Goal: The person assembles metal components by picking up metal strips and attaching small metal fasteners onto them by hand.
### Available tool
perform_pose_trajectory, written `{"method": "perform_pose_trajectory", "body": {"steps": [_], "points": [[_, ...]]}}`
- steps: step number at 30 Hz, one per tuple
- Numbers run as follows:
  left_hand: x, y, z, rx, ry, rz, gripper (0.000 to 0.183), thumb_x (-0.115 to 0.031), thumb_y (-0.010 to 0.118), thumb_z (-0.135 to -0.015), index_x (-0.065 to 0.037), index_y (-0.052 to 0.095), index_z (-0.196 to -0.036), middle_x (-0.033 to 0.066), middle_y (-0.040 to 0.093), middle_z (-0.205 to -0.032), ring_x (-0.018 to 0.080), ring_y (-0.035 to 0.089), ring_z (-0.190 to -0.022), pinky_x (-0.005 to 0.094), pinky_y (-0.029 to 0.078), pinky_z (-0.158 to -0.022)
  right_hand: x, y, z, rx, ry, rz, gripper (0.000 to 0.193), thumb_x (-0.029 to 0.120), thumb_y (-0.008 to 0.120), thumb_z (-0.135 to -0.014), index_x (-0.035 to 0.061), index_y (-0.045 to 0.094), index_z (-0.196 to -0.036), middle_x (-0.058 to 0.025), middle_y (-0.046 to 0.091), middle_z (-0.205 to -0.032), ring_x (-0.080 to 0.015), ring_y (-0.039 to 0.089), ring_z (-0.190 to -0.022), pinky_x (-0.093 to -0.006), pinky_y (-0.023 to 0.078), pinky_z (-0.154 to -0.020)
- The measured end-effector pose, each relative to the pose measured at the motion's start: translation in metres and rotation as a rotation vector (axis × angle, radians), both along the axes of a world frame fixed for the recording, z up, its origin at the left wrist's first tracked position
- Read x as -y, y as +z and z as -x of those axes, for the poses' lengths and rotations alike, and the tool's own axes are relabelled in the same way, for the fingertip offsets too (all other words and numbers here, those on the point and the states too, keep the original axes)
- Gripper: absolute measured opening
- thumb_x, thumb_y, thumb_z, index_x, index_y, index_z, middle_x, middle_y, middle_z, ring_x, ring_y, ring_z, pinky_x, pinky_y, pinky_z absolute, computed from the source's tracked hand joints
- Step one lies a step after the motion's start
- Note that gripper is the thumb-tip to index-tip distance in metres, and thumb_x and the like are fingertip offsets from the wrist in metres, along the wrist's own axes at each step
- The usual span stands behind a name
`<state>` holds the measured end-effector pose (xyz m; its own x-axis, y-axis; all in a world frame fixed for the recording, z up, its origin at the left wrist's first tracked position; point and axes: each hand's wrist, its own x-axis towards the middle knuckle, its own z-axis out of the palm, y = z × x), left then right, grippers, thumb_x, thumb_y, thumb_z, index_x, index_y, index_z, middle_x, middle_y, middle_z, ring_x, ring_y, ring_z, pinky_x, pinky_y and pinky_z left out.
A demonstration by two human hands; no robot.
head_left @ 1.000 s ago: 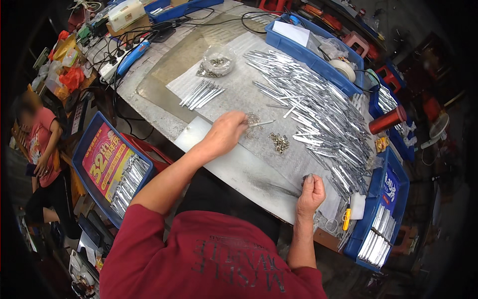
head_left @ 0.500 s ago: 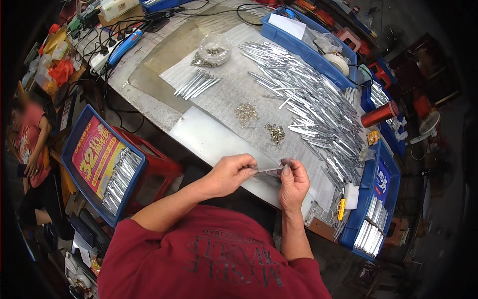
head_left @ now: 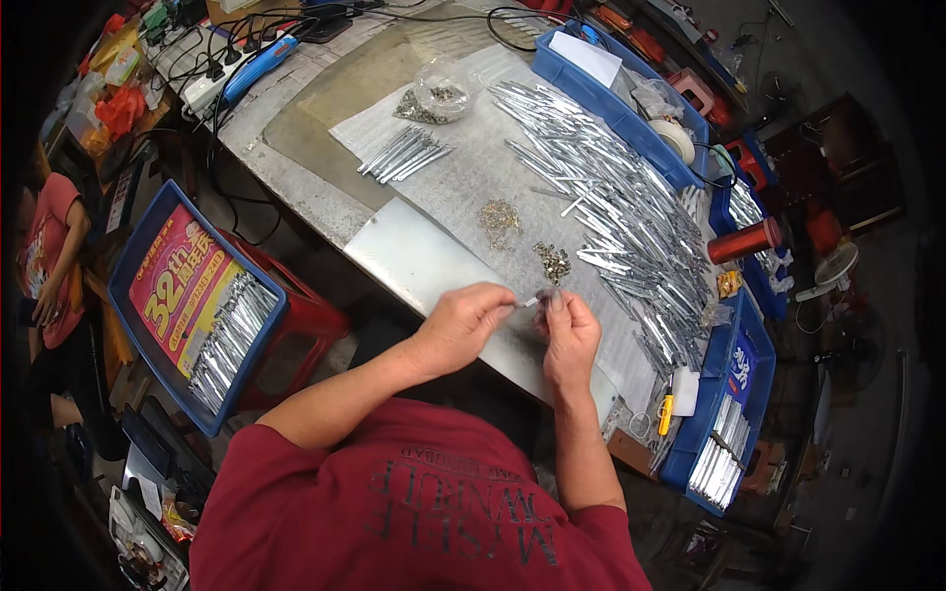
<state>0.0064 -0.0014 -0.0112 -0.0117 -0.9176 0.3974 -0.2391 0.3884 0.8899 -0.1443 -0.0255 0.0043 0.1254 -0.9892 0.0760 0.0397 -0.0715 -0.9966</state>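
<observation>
Close together above the front edge of the workbench, both my hands are pinched. My left hand (head_left: 459,327) holds one end of a small thin silver metal piece (head_left: 530,301). At its other end are the closed thumb and fingers of my right hand (head_left: 572,340), which hide most of it. Just beyond my fingertips lies a small heap of brass-coloured metal parts (head_left: 552,264). Farther back is a loose heap of thin gold-coloured wire parts (head_left: 500,224). Under my left hand runs a smooth white board (head_left: 419,248).
A large pile of silver metal strips (head_left: 616,222) covers the right side, with a smaller bundle (head_left: 404,155) at the back left. Behind it sits a clear bag of small parts (head_left: 441,91). Blue bins (head_left: 281,320) flank the bench. At left a person (head_left: 69,246) is partly visible.
My hands have moved slightly away from me and closer together, with the right hand shifted a little left. Less of the silver piece shows between them. The whole view has shifted slightly.
</observation>
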Motion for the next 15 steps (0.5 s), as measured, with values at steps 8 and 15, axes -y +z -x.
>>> {"method": "perform_pose_trajectory", "body": {"steps": [8, 15], "points": [[0.019, -0.018, -0.023, -0.143, 0.168, -0.136, 0.010, -0.006, 0.052, -0.083, 0.001, 0.056, -0.090, 0.0033, 0.054, -0.069, 0.0088, 0.049, -0.062, 0.0220, 0.041, -0.056, 0.051, -0.001, -0.008, -0.705, -0.032, 0.269, 0.017, 0.012, 0.055, -0.077, -0.0029, 0.059, -0.085, -0.0158, 0.059, -0.074, -0.0258, 0.057, -0.066, -0.0324, 0.044, -0.063], [0.017, -0.017, -0.020, -0.082, 0.213, -0.023, 0.010, -0.004, 0.052, -0.082, 0.002, 0.056, -0.089, 0.0064, 0.056, -0.071, 0.0110, 0.051, -0.063, 0.0230, 0.042, -0.057, 0.071, -0.009, -0.025, -1.047, 0.079, 0.318, 0.018, 0.014, 0.055, -0.074, -0.0016, 0.061, -0.078, -0.0208, 0.059, -0.077, -0.0368, 0.057, -0.074, -0.0423, 0.044, -0.068]]}}
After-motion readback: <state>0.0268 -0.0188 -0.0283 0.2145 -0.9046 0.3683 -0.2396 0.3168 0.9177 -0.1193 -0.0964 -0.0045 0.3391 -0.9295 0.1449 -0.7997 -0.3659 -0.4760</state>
